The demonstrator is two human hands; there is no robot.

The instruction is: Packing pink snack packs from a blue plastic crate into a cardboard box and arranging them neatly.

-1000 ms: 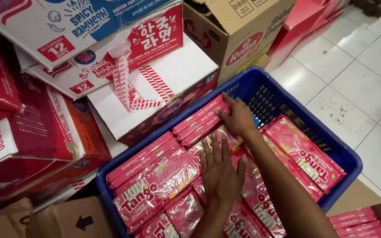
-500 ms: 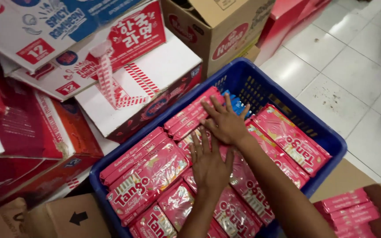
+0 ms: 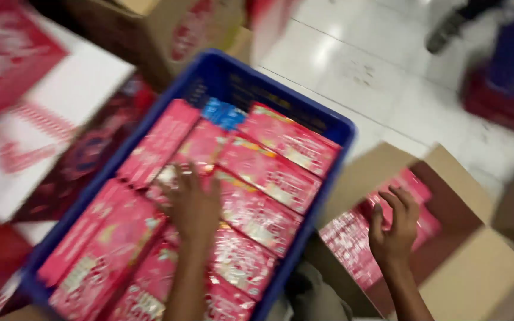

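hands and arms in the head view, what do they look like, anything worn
Both are bare: the left hand and right hand show no gloves, and no rings, watch or bracelet can be made out, though the picture is blurred. Both forearms are uncovered right down to the bottom edge, with no sleeve in view. Fingers are slim, nails short as far as can be told.

2 bare forearms, no sleeves, no gloves.

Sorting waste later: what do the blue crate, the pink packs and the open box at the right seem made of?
Blue crate: likely rigid moulded plastic, smooth rim. Pink packs: probably glossy plastic film, catching light. Open box: brown cardboard, matt, flaps folded out. Motion blur leaves this uncertain.
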